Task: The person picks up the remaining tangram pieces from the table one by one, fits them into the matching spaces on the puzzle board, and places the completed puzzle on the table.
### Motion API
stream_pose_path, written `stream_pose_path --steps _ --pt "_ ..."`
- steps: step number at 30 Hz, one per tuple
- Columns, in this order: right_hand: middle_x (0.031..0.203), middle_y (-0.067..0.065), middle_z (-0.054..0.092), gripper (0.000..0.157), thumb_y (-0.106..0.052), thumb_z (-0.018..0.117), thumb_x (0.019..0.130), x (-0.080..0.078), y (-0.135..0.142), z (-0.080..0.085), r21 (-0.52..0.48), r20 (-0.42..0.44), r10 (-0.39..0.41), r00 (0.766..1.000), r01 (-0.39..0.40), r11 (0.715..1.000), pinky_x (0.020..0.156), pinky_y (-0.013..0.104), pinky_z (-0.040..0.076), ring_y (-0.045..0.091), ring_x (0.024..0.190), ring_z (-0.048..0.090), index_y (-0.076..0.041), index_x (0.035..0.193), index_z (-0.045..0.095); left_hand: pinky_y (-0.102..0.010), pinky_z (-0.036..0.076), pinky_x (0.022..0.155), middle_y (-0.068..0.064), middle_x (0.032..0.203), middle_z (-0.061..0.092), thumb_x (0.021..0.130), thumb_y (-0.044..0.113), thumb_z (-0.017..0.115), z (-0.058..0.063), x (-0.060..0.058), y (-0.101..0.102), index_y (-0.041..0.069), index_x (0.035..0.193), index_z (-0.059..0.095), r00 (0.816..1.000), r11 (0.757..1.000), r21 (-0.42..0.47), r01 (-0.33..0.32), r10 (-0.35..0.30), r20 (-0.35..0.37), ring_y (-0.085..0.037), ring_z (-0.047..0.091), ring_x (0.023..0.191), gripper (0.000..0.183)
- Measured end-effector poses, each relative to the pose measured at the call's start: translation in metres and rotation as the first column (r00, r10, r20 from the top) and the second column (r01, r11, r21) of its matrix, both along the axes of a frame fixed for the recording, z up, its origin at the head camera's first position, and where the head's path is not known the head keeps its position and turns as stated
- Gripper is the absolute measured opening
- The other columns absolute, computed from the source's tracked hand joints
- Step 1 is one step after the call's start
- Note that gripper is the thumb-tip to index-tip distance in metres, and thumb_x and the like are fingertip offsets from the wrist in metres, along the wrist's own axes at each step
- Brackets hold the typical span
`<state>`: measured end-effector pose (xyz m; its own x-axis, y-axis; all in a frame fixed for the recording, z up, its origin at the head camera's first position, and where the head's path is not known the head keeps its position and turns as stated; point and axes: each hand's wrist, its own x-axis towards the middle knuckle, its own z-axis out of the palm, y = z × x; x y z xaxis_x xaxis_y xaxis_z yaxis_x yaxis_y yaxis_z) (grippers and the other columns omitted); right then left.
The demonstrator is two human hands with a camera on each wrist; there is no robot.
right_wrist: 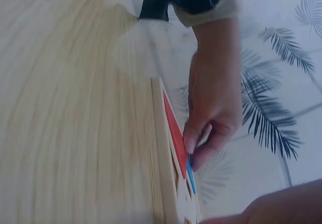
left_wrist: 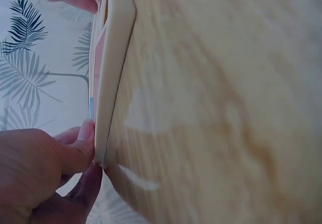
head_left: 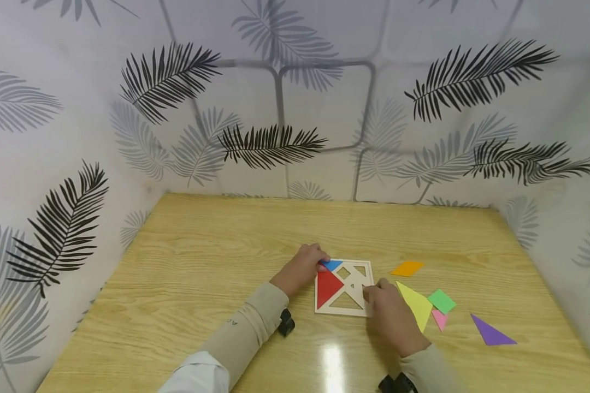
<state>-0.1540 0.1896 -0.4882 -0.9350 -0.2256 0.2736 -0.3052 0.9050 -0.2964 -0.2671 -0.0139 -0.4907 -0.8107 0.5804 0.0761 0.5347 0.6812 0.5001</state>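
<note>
A square white tangram board [head_left: 346, 311] lies on the table, with cut-out slots in its face. A red triangle [head_left: 327, 288] and a blue triangle [head_left: 332, 265] sit in it at the left. My left hand [head_left: 305, 268] pinches the board's far left corner, the thumb close to the blue triangle. At the right edge my right hand [head_left: 392, 314] grips the board, one digit lying on its face; its other fingers are mostly hidden. Beside that hand lie a yellow triangle [head_left: 416, 303], a green square [head_left: 442, 301] and a pink triangle [head_left: 440, 319].
An orange parallelogram [head_left: 407, 268] lies right of the board's far corner. Farther right is a purple triangle [head_left: 493, 332]. The wooden table [head_left: 216, 240] ends at a leaf-patterned curtain [head_left: 324, 109] at the back and sides.
</note>
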Motion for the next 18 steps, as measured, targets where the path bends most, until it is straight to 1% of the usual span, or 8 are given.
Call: stream_pose_path --steps 1,3,5,9,12,16,18 --pt "0.079 0.005 0.052 0.023 0.013 0.059 0.079 0.001 0.004 0.001 -0.049 0.003 0.007 1.0 -0.007 0.999 0.064 0.032 0.047 0.018 0.07 0.048 0.0 0.094 0.07 -0.025 0.041 0.085 -0.002 0.099 0.058 0.088 0.014 0.063 0.0 0.0 0.001 0.008 0.109 0.069 1.0 1.0 -0.003 0.001 -0.001 0.004 -0.019 0.047 0.092 0.023" --pt "0.079 0.005 0.056 0.018 0.01 0.061 0.08 0.002 0.012 0.003 -0.093 -0.01 0.012 1.0 -0.013 0.996 0.066 0.032 0.048 0.017 0.071 0.052 0.0 0.092 0.07 -0.025 0.041 0.086 -0.003 0.1 0.058 0.088 0.013 0.063 0.0 0.001 0.003 0.008 0.109 0.069 1.0 1.0 -0.007 0.005 -0.005 0.008 -0.019 0.048 0.094 0.022" --pt "0.081 0.005 0.058 0.014 0.005 0.062 0.082 0.004 0.019 0.003 -0.106 -0.033 0.008 0.999 -0.012 0.994 0.068 0.034 0.049 0.018 0.073 0.055 0.0 0.092 0.07 -0.024 0.042 0.086 -0.003 0.1 0.058 0.089 0.013 0.062 0.0 0.002 0.005 0.008 0.109 0.069 1.0 1.0 -0.009 0.009 -0.009 0.011 -0.019 0.048 0.094 0.022" --pt "0.086 0.008 0.06 0.016 0.003 0.063 0.082 0.006 0.034 0.002 -0.101 -0.06 -0.007 0.998 0.001 0.995 0.072 0.039 0.048 0.024 0.079 0.057 0.002 0.096 0.069 -0.024 0.042 0.085 -0.003 0.099 0.057 0.09 0.014 0.061 -0.001 0.003 0.007 0.009 0.11 0.069 1.0 1.0 -0.016 -0.002 0.002 0.002 -0.018 0.047 0.093 0.023" --pt "0.091 0.012 0.061 0.02 0.003 0.064 0.081 0.007 0.047 0.003 -0.083 -0.038 -0.024 0.999 0.021 0.996 0.075 0.043 0.048 0.03 0.085 0.058 0.004 0.101 0.068 -0.024 0.042 0.085 -0.001 0.098 0.057 0.09 0.015 0.061 -0.003 0.003 0.007 0.01 0.11 0.069 1.0 1.0 -0.02 -0.004 0.004 -0.006 -0.018 0.047 0.093 0.022" --pt "0.099 0.018 0.061 0.024 0.003 0.065 0.081 0.008 0.062 0.006 -0.048 0.037 -0.061 0.997 0.063 0.997 0.079 0.048 0.046 0.036 0.093 0.057 0.006 0.104 0.066 -0.023 0.042 0.084 -0.001 0.097 0.057 0.09 0.014 0.061 -0.005 0.003 0.007 0.01 0.11 0.069 1.0 1.0 -0.01 0.008 -0.008 -0.012 -0.017 0.047 0.091 0.022" --pt "0.1 0.019 0.061 0.025 0.003 0.065 0.08 0.009 0.067 0.006 -0.033 0.067 -0.074 0.995 0.077 0.997 0.079 0.049 0.046 0.037 0.094 0.057 0.007 0.105 0.065 -0.022 0.042 0.084 -0.001 0.097 0.056 0.09 0.014 0.061 -0.005 0.004 0.007 0.01 0.111 0.069 1.0 1.0 -0.009 0.011 -0.011 -0.012 -0.017 0.047 0.091 0.023"
